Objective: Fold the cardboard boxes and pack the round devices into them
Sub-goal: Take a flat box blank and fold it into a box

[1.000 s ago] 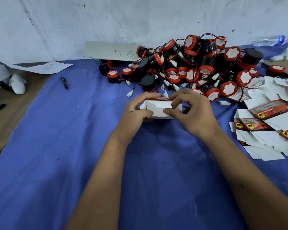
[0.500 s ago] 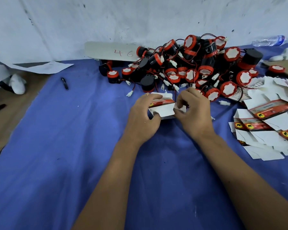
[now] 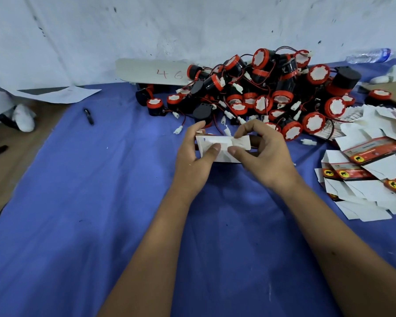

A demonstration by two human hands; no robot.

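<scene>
1. Cardboard box [image 3: 217, 148]: white, part-folded, held just above the blue surface [image 3: 82, 202], in front of the device pile. End flaps meeting under the thumbs; no device visibly inside.
2. Step in hand, by judgement: closing an end of the box. Best done by pressing each flap along its crease, squaring the walls before tucking, and keeping one end open for loading.
3. Left hand [image 3: 196, 156]: gripping the box's left end, thumb flat on the near face, fingers curled over the far edge. Forearm entering from bottom centre, angled up and rightward.
4. Right hand [image 3: 264, 154]: pinching the box's right end, thumb on the near face just beside the left thumb, fingers arched over the top. Forearm entering from the lower right corner.
5. Round devices [image 3: 272, 92]: black bodies, red rims, white faces, tangled red-and-black leads with white plugs; heaped just behind the hands.
6. Flat box blanks [image 3: 370, 177]: red-and-white printed, stacked loosely to the right.
7. Pen [image 3: 88, 116]: dark, lying on the surface, well apart to the left.
</scene>
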